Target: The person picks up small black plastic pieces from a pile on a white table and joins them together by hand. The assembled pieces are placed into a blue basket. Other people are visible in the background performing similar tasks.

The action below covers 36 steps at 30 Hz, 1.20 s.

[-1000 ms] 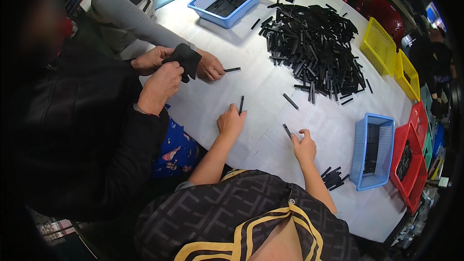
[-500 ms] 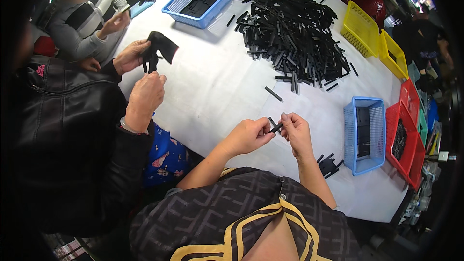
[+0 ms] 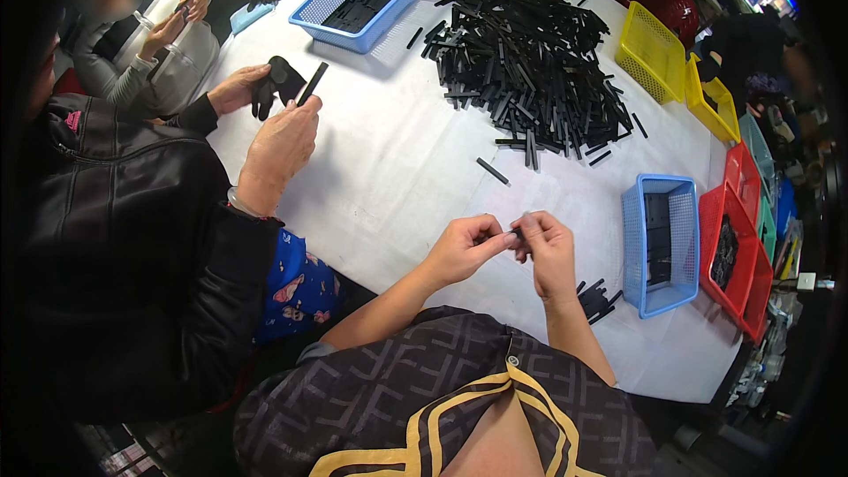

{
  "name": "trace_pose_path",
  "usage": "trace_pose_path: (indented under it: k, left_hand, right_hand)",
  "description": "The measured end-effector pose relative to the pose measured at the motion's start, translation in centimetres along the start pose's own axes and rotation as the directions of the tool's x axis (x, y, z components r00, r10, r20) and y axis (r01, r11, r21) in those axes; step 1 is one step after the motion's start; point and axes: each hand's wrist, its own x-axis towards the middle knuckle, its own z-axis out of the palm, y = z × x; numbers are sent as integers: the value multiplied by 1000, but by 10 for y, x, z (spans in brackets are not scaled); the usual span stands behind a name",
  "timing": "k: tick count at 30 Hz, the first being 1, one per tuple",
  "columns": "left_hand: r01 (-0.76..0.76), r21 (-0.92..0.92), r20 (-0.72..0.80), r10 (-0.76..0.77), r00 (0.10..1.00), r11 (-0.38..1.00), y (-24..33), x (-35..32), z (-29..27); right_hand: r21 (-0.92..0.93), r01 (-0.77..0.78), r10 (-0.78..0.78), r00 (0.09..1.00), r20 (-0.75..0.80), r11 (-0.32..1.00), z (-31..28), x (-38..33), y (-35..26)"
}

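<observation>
My left hand (image 3: 466,249) and my right hand (image 3: 548,254) meet over the near part of the white table. Both are closed, fingertips pinching a small black strip (image 3: 518,235) between them. Most of that piece is hidden by my fingers. Beside my right forearm lies a small heap of black strips (image 3: 599,302). A single loose strip (image 3: 492,170) rests farther off, ahead of my hands. Beyond it spreads a big pile of similar black strips (image 3: 530,71).
Right of my hands stands a blue basket (image 3: 632,243) holding black pieces, with red baskets (image 3: 749,287) beyond. Another blue basket (image 3: 300,22) sits far left, yellow baskets (image 3: 671,79) far right. At my left, a co-worker holds a black glove (image 3: 281,81) and a black strip (image 3: 313,84).
Two crossed strips showed at my fingers earlier; now only a bit of black shows, and my fingertips are closer together. The co-worker's right hand has raised a strip beside the glove.
</observation>
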Motion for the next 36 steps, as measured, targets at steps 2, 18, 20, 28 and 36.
trace_pose_path:
  k: [2, 18, 20, 28, 36]
  left_hand:
    - [-41, -190, -19, 38, 999, 981, -8, 8, 14]
    - [244, -313, -81, -282, 956, 918, 17, 15, -17]
    - [283, -285, -60, -312, 948, 916, 15, 13, -18]
    - [445, -268, 131, -426, 895, 854, 14, 7, -21]
    - [270, -136, 78, -262, 962, 953, 10, 8, -15]
  right_hand:
    - [10, 1, -1, 1000, 20, 1000, 1, 0, 1]
    - [-16, -101, 100, 991, -86, 995, -8, -5, 0]
    - [-10, -95, 94, 991, -94, 995, -8, -4, 1]
    - [5, -58, 58, 990, -130, 998, -10, -4, 2]
    - [0, -68, 67, 990, -122, 998, -8, -6, 2]
